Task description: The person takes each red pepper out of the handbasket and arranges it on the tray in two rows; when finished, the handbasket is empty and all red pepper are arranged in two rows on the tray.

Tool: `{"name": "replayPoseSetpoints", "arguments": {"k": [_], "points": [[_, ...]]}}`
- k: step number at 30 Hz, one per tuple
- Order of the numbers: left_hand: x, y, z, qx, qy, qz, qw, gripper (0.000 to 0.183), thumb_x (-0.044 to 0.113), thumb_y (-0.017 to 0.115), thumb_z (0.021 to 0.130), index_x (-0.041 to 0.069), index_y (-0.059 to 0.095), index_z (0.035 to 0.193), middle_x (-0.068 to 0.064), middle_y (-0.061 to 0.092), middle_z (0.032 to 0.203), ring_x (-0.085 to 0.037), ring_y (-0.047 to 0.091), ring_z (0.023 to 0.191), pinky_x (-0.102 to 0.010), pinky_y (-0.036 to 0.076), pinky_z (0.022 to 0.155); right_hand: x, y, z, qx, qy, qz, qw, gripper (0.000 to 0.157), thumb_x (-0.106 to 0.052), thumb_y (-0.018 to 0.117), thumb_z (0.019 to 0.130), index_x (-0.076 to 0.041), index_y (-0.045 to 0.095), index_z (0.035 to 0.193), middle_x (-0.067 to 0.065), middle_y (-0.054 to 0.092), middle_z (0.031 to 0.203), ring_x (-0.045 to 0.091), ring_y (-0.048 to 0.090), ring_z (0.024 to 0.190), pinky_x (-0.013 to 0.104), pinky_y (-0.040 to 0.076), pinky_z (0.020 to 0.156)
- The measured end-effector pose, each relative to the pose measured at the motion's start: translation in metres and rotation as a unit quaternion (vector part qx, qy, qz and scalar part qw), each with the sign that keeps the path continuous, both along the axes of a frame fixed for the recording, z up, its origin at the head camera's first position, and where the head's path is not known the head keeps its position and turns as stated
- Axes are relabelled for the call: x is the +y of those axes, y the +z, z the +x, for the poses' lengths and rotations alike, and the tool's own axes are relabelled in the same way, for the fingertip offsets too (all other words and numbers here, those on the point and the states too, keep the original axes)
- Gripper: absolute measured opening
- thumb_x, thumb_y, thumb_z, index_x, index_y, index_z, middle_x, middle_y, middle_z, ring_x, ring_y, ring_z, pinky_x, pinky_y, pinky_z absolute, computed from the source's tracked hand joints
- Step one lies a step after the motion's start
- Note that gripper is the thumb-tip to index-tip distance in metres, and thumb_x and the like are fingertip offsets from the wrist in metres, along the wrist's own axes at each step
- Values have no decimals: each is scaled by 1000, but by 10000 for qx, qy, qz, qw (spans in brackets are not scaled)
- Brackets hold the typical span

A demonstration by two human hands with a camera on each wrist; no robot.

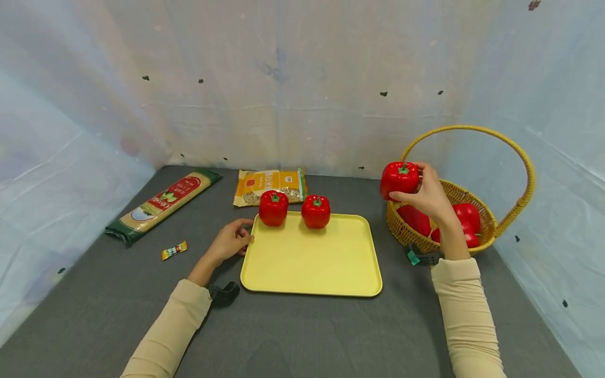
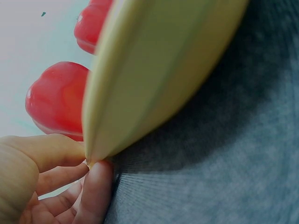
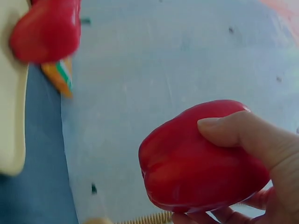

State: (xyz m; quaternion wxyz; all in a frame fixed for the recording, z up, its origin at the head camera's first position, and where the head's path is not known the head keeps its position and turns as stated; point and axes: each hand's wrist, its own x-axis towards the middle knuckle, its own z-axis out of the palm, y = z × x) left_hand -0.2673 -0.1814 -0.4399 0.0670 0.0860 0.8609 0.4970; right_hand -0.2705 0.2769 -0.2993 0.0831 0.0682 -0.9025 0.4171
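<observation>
A red bell pepper (image 1: 398, 180) is held up by my right hand (image 1: 427, 193), above the left rim of the wicker basket (image 1: 402, 233). In the right wrist view the thumb lies across this bell pepper (image 3: 196, 163), with fingers beneath it. My left hand (image 1: 231, 239) pinches the left edge of a yellow tray (image 1: 312, 262); the left wrist view shows thumb and fingers meeting at the tray's rim (image 2: 100, 135). Along the tray's far side stand two more red peppers, the left one (image 1: 273, 209) and the right one (image 1: 315, 212).
Several red peppers (image 1: 465, 215) lie inside the basket, under its tall arched handle (image 1: 531, 178). Behind the tray lies an orange bag of grain (image 1: 271, 184). Farther left are a long green-and-red package (image 1: 163, 205) and a small yellow packet (image 1: 174, 250). Plastic sheeting (image 1: 331, 79) hangs behind the table.
</observation>
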Motion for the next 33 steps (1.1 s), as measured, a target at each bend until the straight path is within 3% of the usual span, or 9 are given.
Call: {"name": "replayPoseSetpoints", "arguments": {"k": [10,18,27,33], "points": [[0,0,0,24,-47,45,10000,45,11,60,90,1,46,131,-12,53,82,-18,56,58,-30,53,52,-44,-11,10,464,677,-400,9958,87,-14,77,76,-12,22,144,19,29,139,37,38,122,53,46,90],[0,3,1,27,-70,14,10000,45,11,60,90,1,46,131,-12,54,82,-18,56,57,-30,53,52,-71,-5,31,521,1022,-435,9925,81,-2,74,76,2,24,141,29,28,134,44,40,118,56,47,85],[0,2,1,64,-68,9,10000,44,11,60,90,1,46,131,-12,54,82,-18,56,57,-30,53,52,-59,-38,8,523,1078,-169,9927,86,-13,78,75,-11,25,143,19,30,138,37,40,121,53,47,88],[0,1,1,92,-48,-60,9999,44,11,61,90,1,46,130,-11,54,82,-18,56,57,-30,53,52,-57,-50,3,431,1077,18,9932,87,-11,79,72,-9,27,142,19,34,135,37,37,122,56,44,91]]}}
